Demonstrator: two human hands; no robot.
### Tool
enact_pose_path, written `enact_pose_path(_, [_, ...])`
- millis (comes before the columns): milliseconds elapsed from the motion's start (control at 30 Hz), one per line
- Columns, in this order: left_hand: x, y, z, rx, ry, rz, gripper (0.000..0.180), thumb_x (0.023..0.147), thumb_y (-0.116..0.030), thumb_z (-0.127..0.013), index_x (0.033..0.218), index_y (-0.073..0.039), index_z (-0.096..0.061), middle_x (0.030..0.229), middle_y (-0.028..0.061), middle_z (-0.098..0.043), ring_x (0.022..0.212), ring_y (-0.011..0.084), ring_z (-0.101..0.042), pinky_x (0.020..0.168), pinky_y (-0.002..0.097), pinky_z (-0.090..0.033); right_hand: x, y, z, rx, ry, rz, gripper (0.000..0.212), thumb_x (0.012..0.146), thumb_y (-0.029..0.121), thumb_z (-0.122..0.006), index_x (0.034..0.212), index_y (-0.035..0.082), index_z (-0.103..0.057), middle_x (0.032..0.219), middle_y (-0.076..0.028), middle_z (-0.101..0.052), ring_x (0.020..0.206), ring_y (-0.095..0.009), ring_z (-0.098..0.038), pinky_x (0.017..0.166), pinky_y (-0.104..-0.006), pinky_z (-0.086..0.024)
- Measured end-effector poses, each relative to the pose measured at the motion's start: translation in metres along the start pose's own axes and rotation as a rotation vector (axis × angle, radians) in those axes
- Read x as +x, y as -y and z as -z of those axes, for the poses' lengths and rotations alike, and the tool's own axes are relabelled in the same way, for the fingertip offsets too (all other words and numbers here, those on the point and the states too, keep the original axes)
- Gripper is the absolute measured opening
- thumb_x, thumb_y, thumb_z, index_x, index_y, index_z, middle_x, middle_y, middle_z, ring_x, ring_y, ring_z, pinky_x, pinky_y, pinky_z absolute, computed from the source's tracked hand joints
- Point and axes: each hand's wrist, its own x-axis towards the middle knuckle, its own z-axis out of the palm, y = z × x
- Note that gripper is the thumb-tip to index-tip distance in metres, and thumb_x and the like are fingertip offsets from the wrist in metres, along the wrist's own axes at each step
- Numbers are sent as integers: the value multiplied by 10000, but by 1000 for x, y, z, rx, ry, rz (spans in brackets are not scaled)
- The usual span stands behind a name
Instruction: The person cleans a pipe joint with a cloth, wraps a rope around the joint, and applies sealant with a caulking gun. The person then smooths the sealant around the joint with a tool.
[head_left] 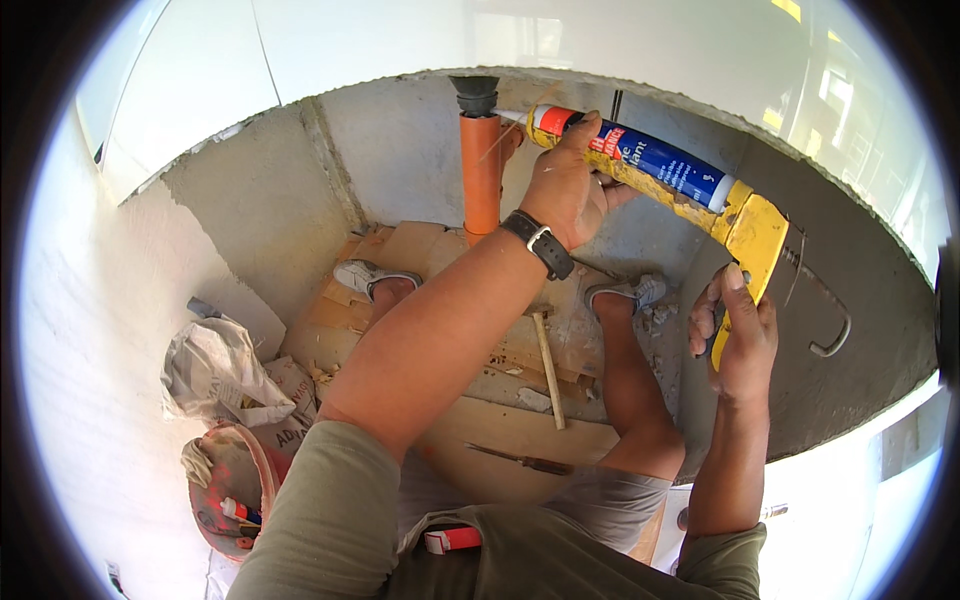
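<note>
A yellow caulking gun (757, 240) loaded with a blue and red sealant cartridge (660, 165) is held up in both my hands. My left hand (575, 190) wraps round the front of its cradle, thumb on top of the cartridge. Lower right, my right hand (738, 330) grips the handle and trigger. The white nozzle points left, its tip at the black rubber collar (477, 98) atop an upright orange pipe (481, 175); whether it touches I cannot tell. A bent metal rod (828, 300) sticks out behind the gun.
Tiled wall edge (400, 40) curves overhead. On the cardboard-covered floor (500, 430) lie a wooden-handled hammer (548, 370) and a screwdriver-like tool (520, 460). At left stand a paper sack (220, 370) and a dirty bucket (225, 490) holding another tube. Rubble lies by my right shoe (630, 292).
</note>
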Motion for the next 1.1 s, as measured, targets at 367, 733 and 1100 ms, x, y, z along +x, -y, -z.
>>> enact_pose_path(367, [-5, -3, -11, -35, -9, -2, 309, 979, -320, -602, 1144, -82, -495, 1116, 97, -613, 1093, 274, -610, 1047, 560, -450, 0, 17, -7, 220, 32, 13, 389, 1018, 349, -504, 1135, -22, -519, 890, -150, -613, 857, -262, -658, 798, -381, -526])
enact_pose_path(733, [-7, -2, -13, -48, 13, -13, 301, 985, -310, -594, 1143, -74, -495, 1115, 101, -612, 1093, 273, -613, 1043, 558, -459, -2, 20, -2, 156, 44, -4, 334, 1012, 357, -513, 990, 24, -516, 680, -94, -519, 549, -178, -518, 538, -322, -471])
enact_pose_path(1100, [-5, 0, -11, -17, 42, -20, 290, 990, -314, -574, 1154, -88, -496, 1120, 90, -612, 1090, 274, -615, 1024, 547, -473, -3, 18, -2, 122, 10, -6, 340, 1007, 368, -523, 981, 29, -514, 666, -88, -508, 520, -165, -490, 504, -305, -454])
